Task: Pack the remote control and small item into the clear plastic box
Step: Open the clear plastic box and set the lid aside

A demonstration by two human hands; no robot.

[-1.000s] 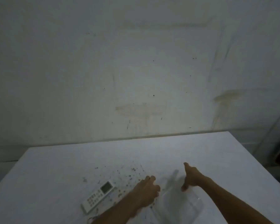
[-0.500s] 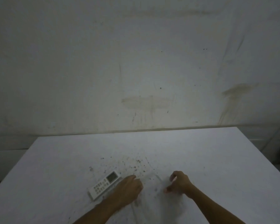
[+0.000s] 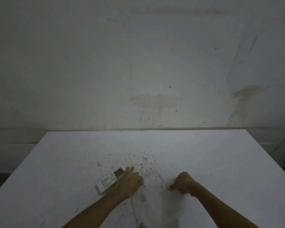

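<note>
The white remote control (image 3: 109, 181) lies face up on the white table (image 3: 72, 170), slanted, buttons toward me and display away. My left hand (image 3: 130, 182) rests palm down over the remote's right edge, fingers curled, thumb side against the left rim of the clear plastic box (image 3: 153, 193). The box is nearly invisible and sits between my hands, running toward the near edge. My right hand (image 3: 183, 183) is curled, fingertips pinching the box's right rim. I cannot make out the small item.
Dark crumbs and specks (image 3: 141, 162) are scattered on the table just beyond the hands. A stained wall (image 3: 146, 71) rises behind the far edge. The table drops off at its left and right sides.
My right hand came down from holding a raised clear part of the box and curled at the box's right rim. My left hand slid left to the remote. The camera view tilted.
</note>
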